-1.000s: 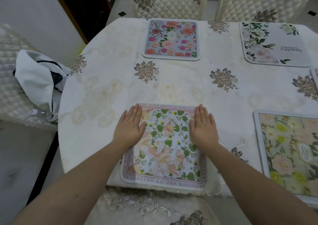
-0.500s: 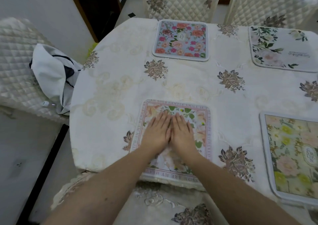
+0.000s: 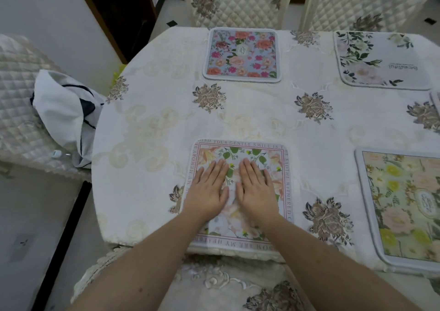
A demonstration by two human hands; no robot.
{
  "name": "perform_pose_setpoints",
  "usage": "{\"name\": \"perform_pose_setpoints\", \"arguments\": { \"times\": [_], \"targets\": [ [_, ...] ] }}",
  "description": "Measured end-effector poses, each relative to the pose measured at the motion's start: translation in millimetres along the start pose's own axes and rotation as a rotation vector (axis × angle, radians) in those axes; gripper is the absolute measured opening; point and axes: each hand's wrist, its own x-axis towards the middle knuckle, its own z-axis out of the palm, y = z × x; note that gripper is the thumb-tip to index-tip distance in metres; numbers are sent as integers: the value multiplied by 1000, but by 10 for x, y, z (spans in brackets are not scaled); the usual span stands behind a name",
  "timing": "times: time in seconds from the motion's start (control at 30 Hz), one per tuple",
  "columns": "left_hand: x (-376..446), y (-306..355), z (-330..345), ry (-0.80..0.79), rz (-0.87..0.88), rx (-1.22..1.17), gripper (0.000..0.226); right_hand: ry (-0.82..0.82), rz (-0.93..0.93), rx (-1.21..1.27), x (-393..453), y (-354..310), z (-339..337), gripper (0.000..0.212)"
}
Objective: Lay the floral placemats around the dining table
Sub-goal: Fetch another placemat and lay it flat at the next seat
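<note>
A pink-bordered floral placemat (image 3: 283, 165) with lettering round its edge lies flat at the near edge of the dining table (image 3: 152, 125). My left hand (image 3: 209, 187) and my right hand (image 3: 254, 187) rest palm-down on its middle, fingers straight, a small gap between them. Across the table lies a blue placemat (image 3: 241, 55) with pink and orange flowers. A white placemat (image 3: 381, 60) with green leaves lies at the far right. A yellow-flowered placemat (image 3: 404, 206) sits at the near right, partly cut off.
Quilted cream chairs (image 3: 238, 1) stand behind the table, another (image 3: 16, 110) at the left carries a white cloth with dark lines (image 3: 64, 113). A chair seat (image 3: 226, 284) shows below my arms. The corner of one more mat (image 3: 436, 101) peeks in at the right edge.
My hands slid from the placemat's two sides to its middle, met, and have now drawn slightly apart. The placemat sits further in from the table's near edge than a second ago.
</note>
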Motion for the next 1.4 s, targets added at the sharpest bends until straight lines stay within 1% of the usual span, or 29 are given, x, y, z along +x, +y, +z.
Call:
{"name": "perform_pose_setpoints", "arguments": {
  "times": [0.17, 0.27, 0.33, 0.5, 0.67, 0.8, 0.87, 0.93, 1.03, 1.1, 1.13, 1.2, 1.27, 1.4],
  "targets": [
    [-93, -183, -33, 11, -3, 25, 67, -41, 40, 17, -122, 231, -82, 56],
    [-125, -248, -50, -9, -15, 7, 69, -53, 58, 10, -161, 359, -116, 58],
    [-170, -301, -52, 11, -17, 5, 69, -64, 54, 27, -177, 440, -118, 59],
    [-328, -529, -76, 11, -76, 33, 67, -39, 60, 18, -188, 484, -123, 59],
    [-344, -629, -111, -19, -30, 90, 67, -39, 51, -2, -193, 522, -142, 60],
    [-325, -584, -137, 29, -14, 156, 65, -37, 117, -13, -264, 635, -172, 64],
    [-286, -487, -129, 53, 9, 125, 62, -21, 146, 5, -307, 540, -214, 67],
    [-241, -317, -107, 38, 43, 67, 61, -30, 108, 41, -355, 305, -218, 64],
    [-175, 41, -50, 25, 77, -30, 60, -94, -60, 89, -429, -93, -104, 58],
    [-216, 220, 33, 21, 118, -12, 58, -106, -173, 60, -499, -216, -3, 59],
    [-255, 268, 76, 24, 111, 3, 59, -101, -203, 41, -523, -223, 36, 59],
    [-332, 291, 127, 18, 2, -41, 61, -107, -214, 21, -531, -193, 64, 59],
    [-368, 300, 138, 12, -59, -59, 61, -102, -216, 19, -536, -191, 60, 59],
    [-360, 290, 88, -17, -39, -33, 63, -122, -221, 11, -546, -189, 36, 60]
  ]
}}
